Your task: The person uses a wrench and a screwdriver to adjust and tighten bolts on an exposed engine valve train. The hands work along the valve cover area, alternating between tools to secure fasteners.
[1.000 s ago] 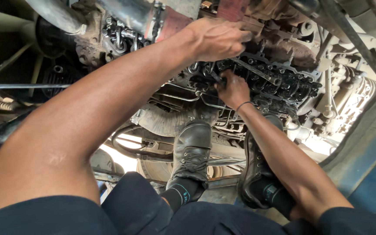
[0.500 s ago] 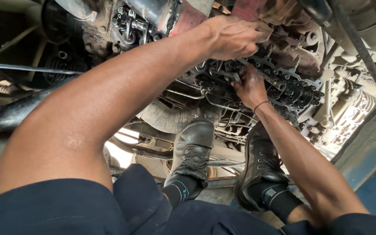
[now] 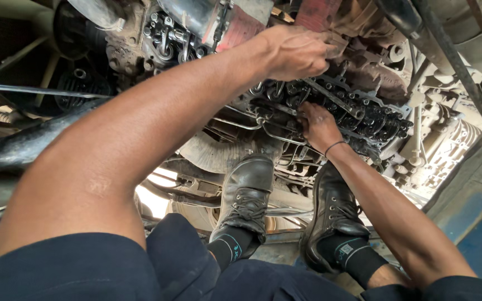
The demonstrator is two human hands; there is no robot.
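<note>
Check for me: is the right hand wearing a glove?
No, the right hand is bare, with only a thin band at its wrist, resting on the engine.

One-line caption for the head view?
Both hands, left and right, work on an oily engine block above black boots.

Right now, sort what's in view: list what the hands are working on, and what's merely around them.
In hand:
left hand on the engine's upper castings
right hand on the oily valve gear

Merely around:
black boots
thin metal pipes
blue panel
</note>
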